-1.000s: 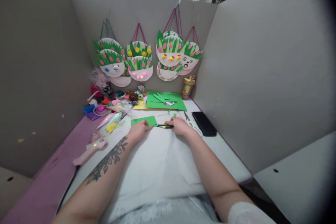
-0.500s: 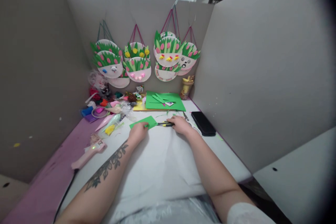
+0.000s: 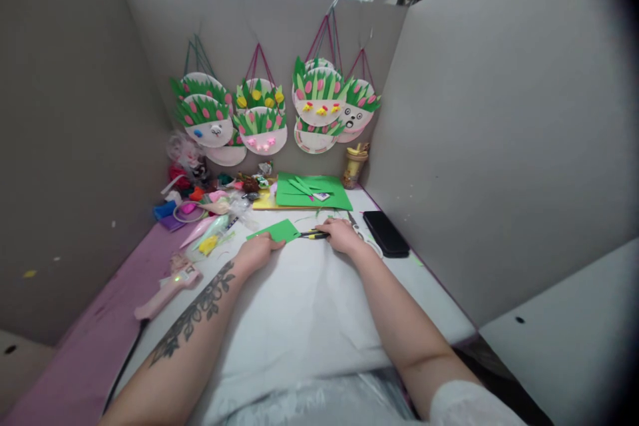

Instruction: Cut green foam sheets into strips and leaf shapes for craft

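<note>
My left hand (image 3: 259, 251) pinches the lower edge of a small green sheet of paper (image 3: 283, 230) just above the white table covering. From the right, my right hand (image 3: 341, 235) is closed around a pair of black-and-yellow scissors (image 3: 313, 234). Their blades point left and meet the paper's right corner. Fingers hide most of the scissor handles. Behind both hands lies a larger green sheet (image 3: 339, 194) with narrow cut green strips (image 3: 302, 186) on top of it.
Wrapped craft materials (image 3: 200, 213) crowd the left. A pink glue gun (image 3: 167, 293) lies nearer me with its cord trailing. A black phone (image 3: 386, 234) and white-handled scissors (image 3: 372, 243) rest at right. A cup (image 3: 355, 166) stands at the back, below hanging paper-plate crafts (image 3: 262, 130).
My left hand has slid slightly left and down along the green paper, uncovering more of it. The right hand with the scissors has barely moved.
</note>
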`<state>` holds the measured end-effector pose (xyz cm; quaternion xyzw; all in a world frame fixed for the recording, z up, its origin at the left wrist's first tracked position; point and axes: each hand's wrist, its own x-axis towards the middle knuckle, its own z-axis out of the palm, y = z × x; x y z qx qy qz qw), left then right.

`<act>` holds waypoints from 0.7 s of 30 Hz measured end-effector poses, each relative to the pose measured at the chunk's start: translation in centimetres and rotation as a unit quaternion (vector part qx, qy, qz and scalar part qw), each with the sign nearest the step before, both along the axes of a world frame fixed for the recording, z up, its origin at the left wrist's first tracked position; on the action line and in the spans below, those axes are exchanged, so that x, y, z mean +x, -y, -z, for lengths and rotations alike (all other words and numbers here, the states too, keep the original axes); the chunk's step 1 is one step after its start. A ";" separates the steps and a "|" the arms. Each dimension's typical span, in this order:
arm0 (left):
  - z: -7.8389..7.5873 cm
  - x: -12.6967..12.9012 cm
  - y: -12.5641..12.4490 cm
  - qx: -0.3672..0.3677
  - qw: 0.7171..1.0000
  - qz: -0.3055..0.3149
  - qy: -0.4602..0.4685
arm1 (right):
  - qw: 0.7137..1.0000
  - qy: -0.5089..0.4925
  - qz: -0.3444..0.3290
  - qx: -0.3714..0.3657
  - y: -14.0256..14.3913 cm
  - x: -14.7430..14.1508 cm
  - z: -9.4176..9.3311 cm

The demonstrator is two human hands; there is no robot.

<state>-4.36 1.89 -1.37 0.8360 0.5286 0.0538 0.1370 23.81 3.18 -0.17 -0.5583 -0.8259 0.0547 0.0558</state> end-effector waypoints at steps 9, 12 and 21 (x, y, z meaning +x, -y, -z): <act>-1.4 0.2 0.7 -0.019 0.998 0.025 -0.050 | 1.000 0.010 0.001 -0.013 0.9 0.0 -0.8; -1.5 0.3 0.8 -0.020 0.999 0.011 -0.029 | 1.000 0.017 -0.006 -0.023 1.1 -0.2 -1.1; -0.9 0.3 0.6 -0.019 1.000 -0.002 0.007 | 0.999 0.014 -0.022 -0.044 2.0 -1.1 -1.8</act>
